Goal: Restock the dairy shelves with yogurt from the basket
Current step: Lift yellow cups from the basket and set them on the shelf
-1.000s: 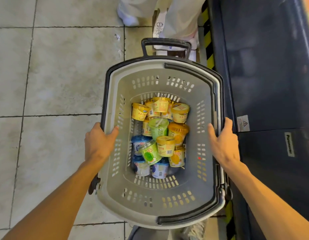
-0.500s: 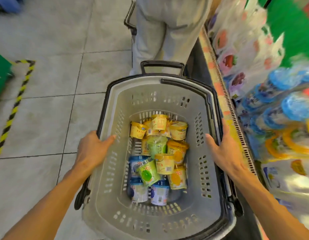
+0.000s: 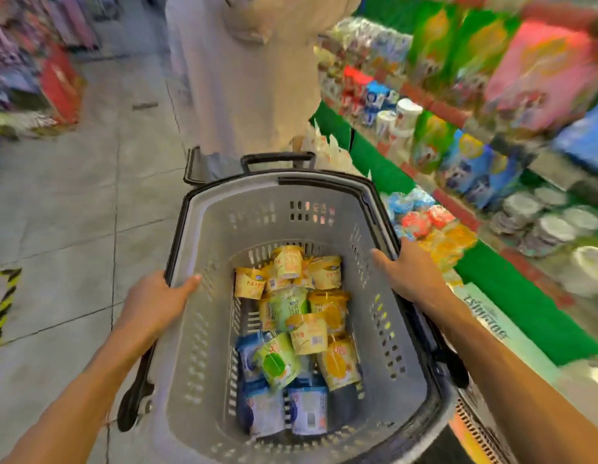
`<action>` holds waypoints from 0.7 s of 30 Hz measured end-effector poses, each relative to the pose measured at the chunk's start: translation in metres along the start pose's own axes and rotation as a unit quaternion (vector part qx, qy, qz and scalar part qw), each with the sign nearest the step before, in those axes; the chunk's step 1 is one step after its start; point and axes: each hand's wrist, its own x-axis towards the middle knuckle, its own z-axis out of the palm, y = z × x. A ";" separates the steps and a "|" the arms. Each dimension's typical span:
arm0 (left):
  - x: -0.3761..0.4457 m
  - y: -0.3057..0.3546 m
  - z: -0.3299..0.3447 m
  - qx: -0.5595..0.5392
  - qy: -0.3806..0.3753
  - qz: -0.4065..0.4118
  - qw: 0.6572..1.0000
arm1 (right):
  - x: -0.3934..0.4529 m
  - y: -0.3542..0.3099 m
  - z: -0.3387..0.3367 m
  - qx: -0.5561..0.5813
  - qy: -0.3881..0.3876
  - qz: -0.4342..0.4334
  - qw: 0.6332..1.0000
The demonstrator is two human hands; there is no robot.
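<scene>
Carrying stage, looks like: left hand (image 3: 157,298) and right hand (image 3: 409,272) each grip a rim of the grey perforated plastic basket (image 3: 257,209), mixed yogurt cups (image 3: 297,333) piled inside. Next up probably setting it down by the blurry chilled shelves (image 3: 458,122), freeing a hand.

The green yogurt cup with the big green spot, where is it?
In the head view, the green yogurt cup lies tilted in the grey basket, left of an orange cup and above the blue cups.

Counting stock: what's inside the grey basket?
The grey basket holds a loose pile of yogurt cups: yellow ones at the far end, green and orange in the middle, blue-white nearest. They overlap, so any cups underneath are hidden and an exact count isn't possible.
</scene>
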 end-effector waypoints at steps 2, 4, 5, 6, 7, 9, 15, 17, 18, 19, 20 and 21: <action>-0.001 0.009 -0.014 0.019 -0.025 0.038 0.999 | -0.028 0.000 -0.017 -0.003 0.021 0.023 1.000; -0.002 0.019 -0.024 0.037 -0.054 0.078 0.995 | -0.064 0.004 -0.032 -0.001 0.050 0.053 0.997; -0.004 0.025 -0.026 0.035 -0.068 0.103 0.992 | -0.084 0.008 -0.038 0.002 0.065 0.074 0.995; -0.005 0.031 -0.027 0.027 -0.082 0.128 0.988 | -0.106 0.013 -0.043 0.006 0.083 0.095 0.992; -0.007 0.038 -0.027 0.017 -0.094 0.153 0.984 | -0.127 0.018 -0.049 0.012 0.103 0.114 0.988; -0.019 0.053 -0.023 0.023 -0.112 0.202 0.973 | -0.167 0.031 -0.058 0.025 0.141 0.148 0.979; -0.085 0.095 0.005 0.075 -0.172 0.311 0.932 | -0.280 0.079 -0.091 0.046 0.222 0.214 0.950; -0.111 0.107 0.019 0.087 -0.203 0.347 0.911 | -0.324 0.096 -0.103 0.047 0.246 0.234 0.940; -0.125 0.113 0.028 0.092 -0.217 0.365 0.901 | -0.347 0.106 -0.108 0.047 0.260 0.246 0.933; -0.143 0.118 0.035 0.101 -0.230 0.376 0.892 | -0.372 0.114 -0.113 0.049 0.276 0.261 0.924; -0.158 0.123 0.046 0.106 -0.243 0.398 0.878 | -0.397 0.123 -0.118 0.055 0.292 0.278 0.914; -0.182 0.129 0.051 0.116 -0.255 0.420 0.863 | -0.423 0.131 -0.122 0.060 0.306 0.295 0.903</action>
